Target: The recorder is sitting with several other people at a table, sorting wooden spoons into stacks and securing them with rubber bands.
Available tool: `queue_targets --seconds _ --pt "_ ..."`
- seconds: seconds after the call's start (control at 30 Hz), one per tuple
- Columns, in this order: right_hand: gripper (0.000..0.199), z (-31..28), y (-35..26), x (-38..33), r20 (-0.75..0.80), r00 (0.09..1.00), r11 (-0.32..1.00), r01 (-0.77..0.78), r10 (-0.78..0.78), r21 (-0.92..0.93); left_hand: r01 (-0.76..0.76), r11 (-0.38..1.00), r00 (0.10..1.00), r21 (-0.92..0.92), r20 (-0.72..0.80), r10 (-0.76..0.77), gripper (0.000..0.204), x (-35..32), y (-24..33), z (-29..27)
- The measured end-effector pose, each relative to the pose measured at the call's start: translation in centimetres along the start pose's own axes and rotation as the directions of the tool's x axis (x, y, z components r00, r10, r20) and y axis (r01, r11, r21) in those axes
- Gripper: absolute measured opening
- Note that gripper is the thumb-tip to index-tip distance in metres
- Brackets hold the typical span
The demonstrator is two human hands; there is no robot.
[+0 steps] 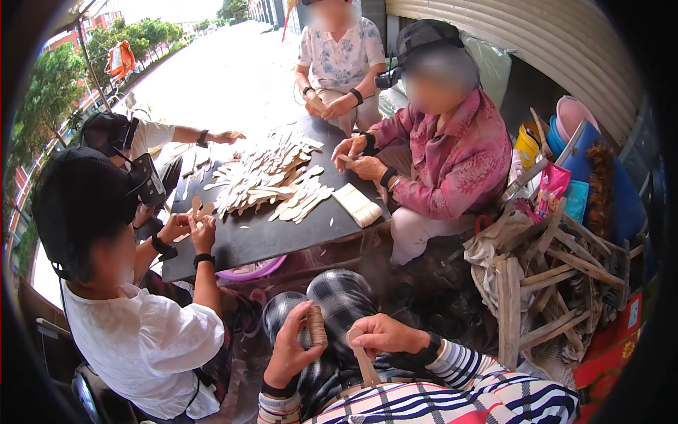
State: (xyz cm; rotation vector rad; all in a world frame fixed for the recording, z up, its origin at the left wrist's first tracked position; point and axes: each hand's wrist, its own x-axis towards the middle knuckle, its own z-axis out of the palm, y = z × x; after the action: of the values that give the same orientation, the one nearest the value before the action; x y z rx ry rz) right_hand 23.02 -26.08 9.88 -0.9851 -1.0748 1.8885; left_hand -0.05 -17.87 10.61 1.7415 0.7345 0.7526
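Your left hand [291, 348], on the near side of the black table [282, 234], grasps a stack of sticks [316, 326] between thumb and fingers, probably to align the edges. Your right hand [385, 335], also nearside of the table, pinches a single stick [364, 363] near its upper end, apparently leaving its length exposed. The heap [261, 177] lies mid-table, likely for shared reach; a squared bundle [357, 205] sits at the table's near right corner. Sticks: pale, flat wood, round-ended; stacked edges form ridges.

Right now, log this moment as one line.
left hand: holds stick stack | right hand: pinches wooden stick | dark table: loose stick pile
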Motion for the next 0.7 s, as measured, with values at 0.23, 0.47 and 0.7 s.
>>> queue_targets --seconds 0.23,0.47,0.7 --pt "0.016 0.1 0.1 0.3 0.024 1.0 1.0 -0.001 0.0 0.027 -0.005 1.0 1.0 0.0 0.001 0.005 0.077 -0.2 0.1 -0.4" --pt "0.015 -0.1 0.7 0.7 0.006 1.0 1.0 0.012 -0.012 -0.006 -0.002 1.0 1.0 0.002 0.004 0.002 0.076 -0.1 0.1 -0.2" --pt "0.016 -0.3 1.0 0.7 0.009 1.0 1.0 0.023 -0.023 -0.019 -0.01 1.0 1.0 0.001 0.005 0.01 0.077 0.0 -0.3 -0.3"
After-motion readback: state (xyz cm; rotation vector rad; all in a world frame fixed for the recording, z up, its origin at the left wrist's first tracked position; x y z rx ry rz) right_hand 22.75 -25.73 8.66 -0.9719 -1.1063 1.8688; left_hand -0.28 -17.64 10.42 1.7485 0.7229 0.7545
